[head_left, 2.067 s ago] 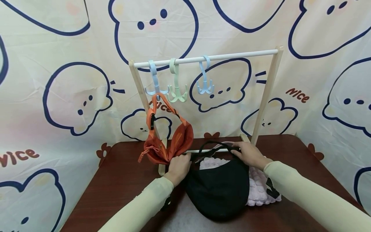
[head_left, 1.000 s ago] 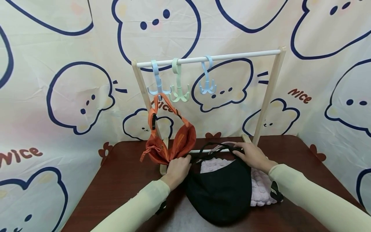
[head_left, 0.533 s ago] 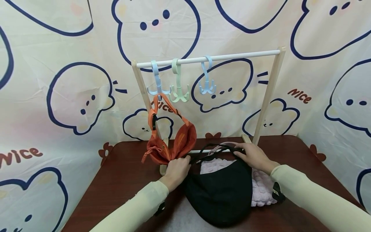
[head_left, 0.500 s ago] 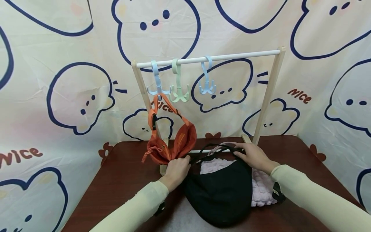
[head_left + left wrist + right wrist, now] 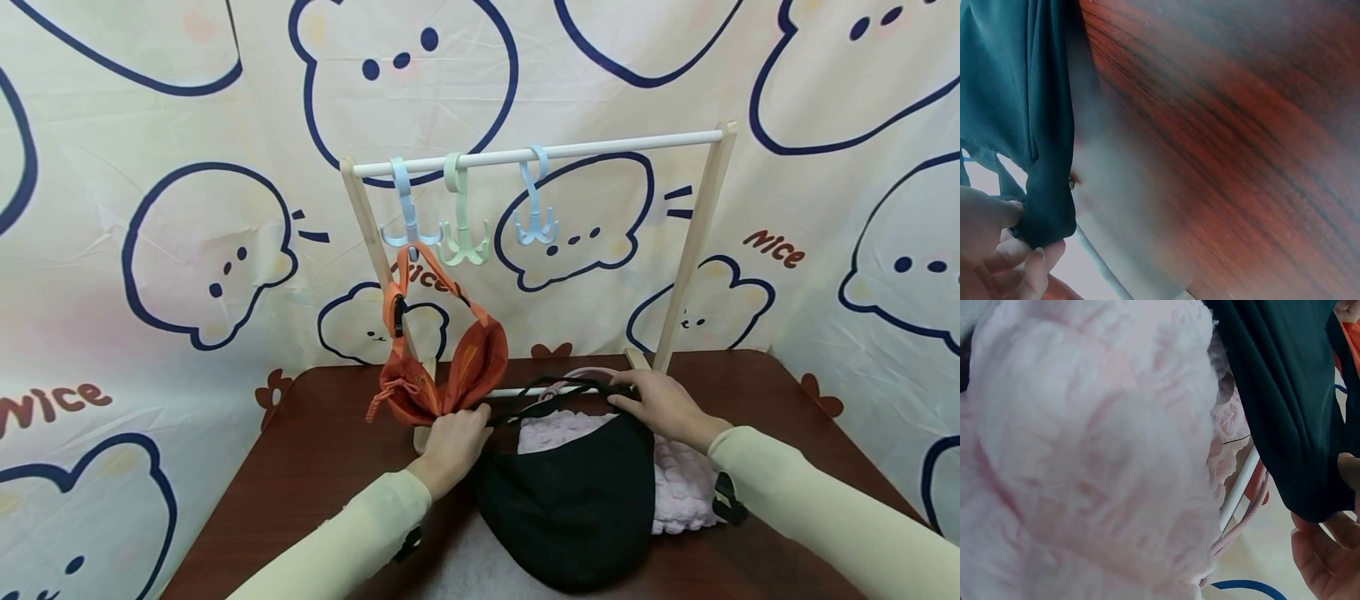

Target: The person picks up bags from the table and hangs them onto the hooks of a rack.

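Note:
A black shoulder bag [image 5: 570, 508] is spread between my two hands in the head view, its lower part toward me. My left hand [image 5: 453, 446] pinches its left upper corner; the left wrist view shows thumb and fingers on the black cloth [image 5: 1050, 200]. At the right upper corner, my right hand [image 5: 667, 404] grips the bag by its strap end, and the right wrist view shows fingers [image 5: 1319, 550] around the dark cloth. The thin black strap [image 5: 543, 406] lies slack between the hands. Behind and right of it lies a puffy pink bag [image 5: 682, 492], partly covered.
A rack with a white bar [image 5: 622, 150] stands at the back of the brown table [image 5: 300, 450]. From it hang a blue hook [image 5: 406, 200], a green hook [image 5: 461, 212] and another blue hook [image 5: 533, 204]. An orange bag [image 5: 480, 358] hangs from the left blue hook, close to my left hand.
The black bag has shifted slightly toward me, and its strap loop has sunk lower. My right hand has moved a little right and down. Both hands keep their hold.

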Available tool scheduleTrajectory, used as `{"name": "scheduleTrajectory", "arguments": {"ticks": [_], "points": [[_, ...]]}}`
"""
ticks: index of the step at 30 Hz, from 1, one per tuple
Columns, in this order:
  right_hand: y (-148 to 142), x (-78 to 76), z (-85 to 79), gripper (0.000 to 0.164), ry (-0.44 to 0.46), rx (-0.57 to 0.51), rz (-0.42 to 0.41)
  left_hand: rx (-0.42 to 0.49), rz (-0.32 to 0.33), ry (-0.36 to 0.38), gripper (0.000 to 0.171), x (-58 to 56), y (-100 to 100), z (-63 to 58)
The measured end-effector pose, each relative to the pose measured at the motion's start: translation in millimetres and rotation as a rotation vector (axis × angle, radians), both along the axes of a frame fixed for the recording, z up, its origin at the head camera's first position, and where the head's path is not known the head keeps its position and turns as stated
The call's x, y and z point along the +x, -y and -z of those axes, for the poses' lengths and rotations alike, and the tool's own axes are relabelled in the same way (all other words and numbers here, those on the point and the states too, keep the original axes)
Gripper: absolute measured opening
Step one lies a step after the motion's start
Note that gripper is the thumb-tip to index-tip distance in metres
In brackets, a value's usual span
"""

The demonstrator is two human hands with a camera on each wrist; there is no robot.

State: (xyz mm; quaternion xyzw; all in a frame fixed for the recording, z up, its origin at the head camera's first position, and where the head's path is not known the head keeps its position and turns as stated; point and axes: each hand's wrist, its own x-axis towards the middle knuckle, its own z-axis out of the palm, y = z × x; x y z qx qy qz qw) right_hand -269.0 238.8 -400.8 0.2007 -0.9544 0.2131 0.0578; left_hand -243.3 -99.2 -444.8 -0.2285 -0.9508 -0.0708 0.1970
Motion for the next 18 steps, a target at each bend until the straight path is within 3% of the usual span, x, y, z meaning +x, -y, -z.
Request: {"name": "scheduleTrajectory", "arguments": {"ticks": [18], "points": [[-4.7, 3.5, -2.2, 0.032, -0.001, -0.013, -0.035, 0.022, 0.019, 0.029, 0.014, 3.7, 7.1, -6.4]]}}
